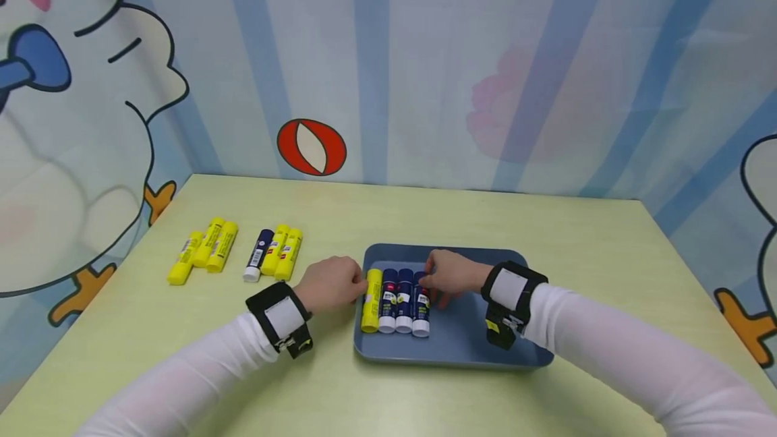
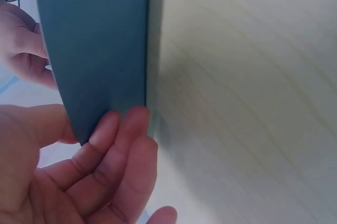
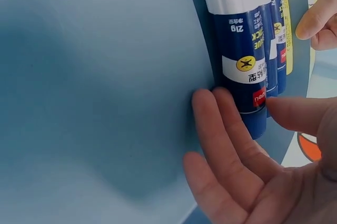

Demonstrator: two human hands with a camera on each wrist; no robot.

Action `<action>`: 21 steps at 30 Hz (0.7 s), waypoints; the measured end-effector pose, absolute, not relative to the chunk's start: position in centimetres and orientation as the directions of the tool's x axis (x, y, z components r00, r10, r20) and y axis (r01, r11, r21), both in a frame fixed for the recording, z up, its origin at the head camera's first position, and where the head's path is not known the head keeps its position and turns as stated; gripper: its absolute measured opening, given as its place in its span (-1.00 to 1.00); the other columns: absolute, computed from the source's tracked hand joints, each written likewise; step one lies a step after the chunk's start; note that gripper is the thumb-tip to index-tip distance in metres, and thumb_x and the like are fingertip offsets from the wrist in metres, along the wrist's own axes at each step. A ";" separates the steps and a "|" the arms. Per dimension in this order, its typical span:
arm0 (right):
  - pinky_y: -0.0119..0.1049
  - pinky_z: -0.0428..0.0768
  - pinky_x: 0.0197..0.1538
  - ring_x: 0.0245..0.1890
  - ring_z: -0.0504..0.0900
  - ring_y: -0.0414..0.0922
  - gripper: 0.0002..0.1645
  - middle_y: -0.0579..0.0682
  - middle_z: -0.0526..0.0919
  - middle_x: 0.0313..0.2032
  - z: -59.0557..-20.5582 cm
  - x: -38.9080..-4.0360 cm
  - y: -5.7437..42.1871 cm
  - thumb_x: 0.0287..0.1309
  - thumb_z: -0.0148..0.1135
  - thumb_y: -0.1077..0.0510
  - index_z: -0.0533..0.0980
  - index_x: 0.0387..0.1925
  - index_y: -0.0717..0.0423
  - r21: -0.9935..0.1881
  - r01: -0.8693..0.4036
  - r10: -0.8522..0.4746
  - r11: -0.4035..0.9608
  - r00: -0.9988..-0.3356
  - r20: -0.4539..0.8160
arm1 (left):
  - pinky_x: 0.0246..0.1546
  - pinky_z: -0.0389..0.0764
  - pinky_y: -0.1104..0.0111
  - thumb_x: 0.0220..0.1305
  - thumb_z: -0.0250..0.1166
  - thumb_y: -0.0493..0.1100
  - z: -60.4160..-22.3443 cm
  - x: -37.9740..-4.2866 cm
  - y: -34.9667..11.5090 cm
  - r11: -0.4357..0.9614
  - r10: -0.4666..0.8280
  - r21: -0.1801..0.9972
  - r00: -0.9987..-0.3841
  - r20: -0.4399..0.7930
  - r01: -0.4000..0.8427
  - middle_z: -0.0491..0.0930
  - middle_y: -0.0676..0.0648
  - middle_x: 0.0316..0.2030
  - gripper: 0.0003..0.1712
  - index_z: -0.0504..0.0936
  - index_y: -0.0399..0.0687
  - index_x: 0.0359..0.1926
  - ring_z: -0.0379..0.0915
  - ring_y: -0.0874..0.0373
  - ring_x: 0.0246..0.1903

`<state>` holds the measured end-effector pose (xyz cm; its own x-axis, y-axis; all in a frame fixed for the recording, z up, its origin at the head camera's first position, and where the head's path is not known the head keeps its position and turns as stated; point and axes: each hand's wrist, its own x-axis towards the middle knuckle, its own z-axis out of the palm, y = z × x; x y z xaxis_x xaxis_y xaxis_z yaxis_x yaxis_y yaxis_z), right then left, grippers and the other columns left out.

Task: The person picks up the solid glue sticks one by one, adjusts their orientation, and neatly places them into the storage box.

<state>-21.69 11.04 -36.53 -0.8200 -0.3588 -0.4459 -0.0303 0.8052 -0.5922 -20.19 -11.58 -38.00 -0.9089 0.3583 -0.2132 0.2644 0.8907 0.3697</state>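
Pinching the rightmost blue glue stick [image 1: 421, 305] by its far end, the right hand [image 1: 452, 272] reaches over the grey-blue tray [image 1: 479, 332], thumb on 1 side and fingers on the other. The left hand [image 1: 330, 282] pinches the tray's left wall, its thumb at the rim and fingers bent against the outside. In the tray's left half, 4 sticks lie side by side, white ends near: from the left, 1 yellow glue stick [image 1: 371, 302], then 2 blue glue sticks [image 1: 388, 299], then the pinched stick, its white end slightly nearer than the others.

On the table [image 1: 583, 248], left of the tray, lie 1 blue stick [image 1: 259, 255] and 2 yellow sticks [image 1: 288, 255] together; farther left lie 3 more yellow sticks [image 1: 208, 243].
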 end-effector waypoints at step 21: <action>-0.25 0.55 -0.41 -0.45 0.60 -0.19 -0.67 -0.01 0.66 -0.26 -34.4 -16.9 17.1 0.26 0.26 0.03 0.52 -0.06 0.15 -0.171 -0.467 -0.455 0.867 -0.884 0.110 | -0.65 0.20 0.43 0.28 0.26 -0.13 -38.5 -20.6 -11.8 0.875 0.339 0.426 -0.920 -0.197 0.231 0.53 0.07 -0.69 -0.69 0.61 -0.01 -0.63 0.31 0.18 -0.67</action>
